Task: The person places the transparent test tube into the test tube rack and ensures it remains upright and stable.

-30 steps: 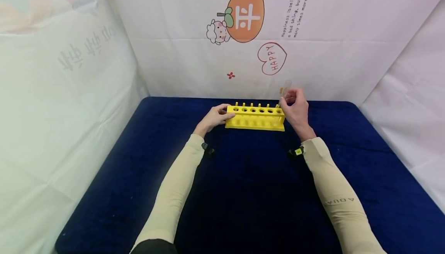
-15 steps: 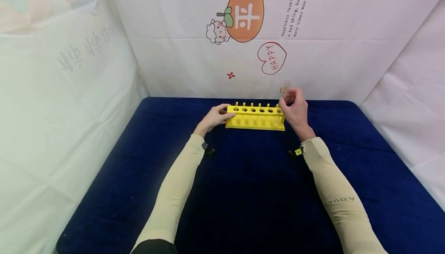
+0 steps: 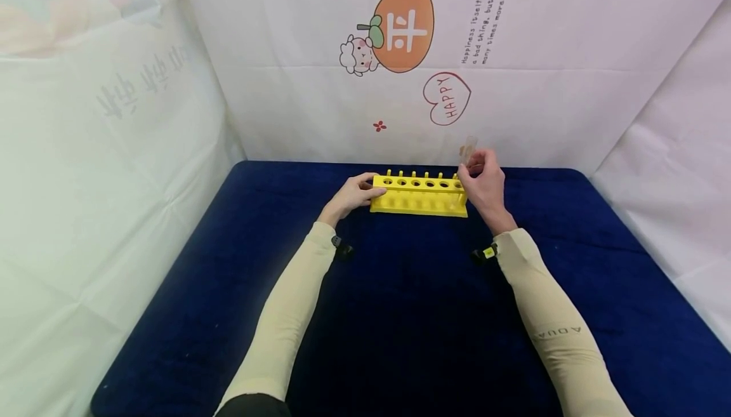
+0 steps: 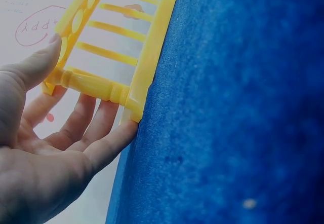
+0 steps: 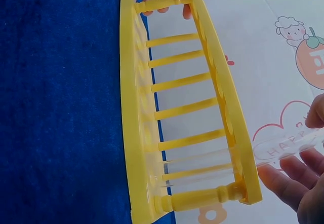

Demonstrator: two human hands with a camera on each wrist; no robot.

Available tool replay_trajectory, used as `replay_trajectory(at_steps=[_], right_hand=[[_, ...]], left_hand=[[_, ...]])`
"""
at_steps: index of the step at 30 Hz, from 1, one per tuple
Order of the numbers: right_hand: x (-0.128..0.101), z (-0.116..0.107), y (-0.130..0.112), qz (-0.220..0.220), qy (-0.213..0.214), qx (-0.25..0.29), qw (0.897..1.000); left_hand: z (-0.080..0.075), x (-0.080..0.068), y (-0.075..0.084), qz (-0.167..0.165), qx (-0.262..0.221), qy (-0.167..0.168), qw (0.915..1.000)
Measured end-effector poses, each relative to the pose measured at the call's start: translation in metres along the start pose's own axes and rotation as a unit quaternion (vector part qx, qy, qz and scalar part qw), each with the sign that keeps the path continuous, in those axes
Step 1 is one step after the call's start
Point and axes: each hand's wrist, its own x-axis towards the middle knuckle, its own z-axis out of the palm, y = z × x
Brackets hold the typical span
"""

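The left hand steadies the yellow rack's left end on the blue counter, fingers loosely spread against it. At its right end, the right hand pinches a clear tube, standing in the last hole.

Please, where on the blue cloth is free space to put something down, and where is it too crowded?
The blue cloth is bare between the two sleeves, in front of the yellow rack, and also left of the left hand and right of the right hand. It is crowded at the rack: the left hand steadies one end and the right hand holds a clear tube at the other.
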Motion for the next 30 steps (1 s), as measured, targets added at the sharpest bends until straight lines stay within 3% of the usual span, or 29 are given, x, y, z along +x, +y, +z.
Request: replay_trajectory(at_steps=[10, 19, 30], right_hand=[[-0.002, -0.003, 0.002, -0.002, -0.007, -0.001, 1.000], [0.002, -0.003, 0.005, -0.017, -0.054, 0.000, 0.998], [0.001, -0.014, 0.007, -0.025, -0.084, -0.031, 0.996]], left_hand=[[0.001, 0.000, 0.004, 0.001, 0.001, -0.004, 1.0000], [-0.004, -0.002, 0.005, -0.010, 0.013, -0.001, 0.9999], [-0.014, -0.010, 0.013, -0.014, 0.052, -0.026, 0.9982]])
